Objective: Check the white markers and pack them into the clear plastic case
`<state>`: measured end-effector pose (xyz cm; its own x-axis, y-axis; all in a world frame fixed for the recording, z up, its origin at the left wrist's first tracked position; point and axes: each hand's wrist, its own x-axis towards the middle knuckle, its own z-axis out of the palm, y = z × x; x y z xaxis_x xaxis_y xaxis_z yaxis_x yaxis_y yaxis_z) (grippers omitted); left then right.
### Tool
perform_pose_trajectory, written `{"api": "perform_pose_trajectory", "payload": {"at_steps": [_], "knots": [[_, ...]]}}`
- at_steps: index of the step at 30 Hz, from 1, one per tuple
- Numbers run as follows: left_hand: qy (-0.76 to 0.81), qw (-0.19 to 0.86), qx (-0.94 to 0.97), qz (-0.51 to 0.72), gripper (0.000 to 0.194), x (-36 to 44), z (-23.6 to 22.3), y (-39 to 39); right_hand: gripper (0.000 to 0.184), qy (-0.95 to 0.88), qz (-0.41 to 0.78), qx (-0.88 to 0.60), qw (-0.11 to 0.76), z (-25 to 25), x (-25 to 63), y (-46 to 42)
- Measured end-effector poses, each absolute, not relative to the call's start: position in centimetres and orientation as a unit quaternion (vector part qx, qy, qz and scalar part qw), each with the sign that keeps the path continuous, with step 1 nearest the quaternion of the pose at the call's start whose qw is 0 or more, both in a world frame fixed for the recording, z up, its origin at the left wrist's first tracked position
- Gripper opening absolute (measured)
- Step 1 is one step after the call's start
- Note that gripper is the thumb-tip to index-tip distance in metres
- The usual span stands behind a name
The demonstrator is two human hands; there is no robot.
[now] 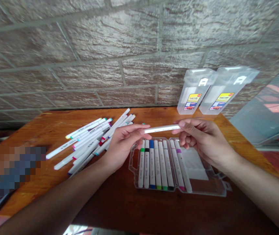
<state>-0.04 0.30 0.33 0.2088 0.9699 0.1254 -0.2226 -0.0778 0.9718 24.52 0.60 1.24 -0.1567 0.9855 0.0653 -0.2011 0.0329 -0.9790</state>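
**One marker held at both ends**

Head view: I have one marker [162, 129] raised level with the far edge of the clear case [212, 193]. The left hand [127, 140] pinches one end and the right hand [200, 137] the other, thumbs and fingers closed on it.

I count eight markers [157, 166] in the open case: six side by side in its left half, two in its right. One white sheet [194, 163] shows beside those two. Left of the case lies one loose heap [92, 136]; its markers overlap too much for me to count.

Two clear boxes, a left one [195, 91] and a right one [227, 91], stand on the table [134, 212] near the wall [112, 42]. My view of the heap's right end is blocked by the left hand; the right hand and forearm cover part of the case. Something at the left edge is too pixelated to name.
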Motion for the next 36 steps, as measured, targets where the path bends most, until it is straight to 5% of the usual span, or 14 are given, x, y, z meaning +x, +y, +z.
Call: {"api": "perform_pose_trajectory", "payload": {"at_steps": [36], "knots": [[0.381, 0.416, 0.720, 0.405, 0.019, 0.5, -0.7, -1.6, 0.016, -0.766, 0.300, -0.408, 0.396, 0.6, 23.8, -1.5]]}}
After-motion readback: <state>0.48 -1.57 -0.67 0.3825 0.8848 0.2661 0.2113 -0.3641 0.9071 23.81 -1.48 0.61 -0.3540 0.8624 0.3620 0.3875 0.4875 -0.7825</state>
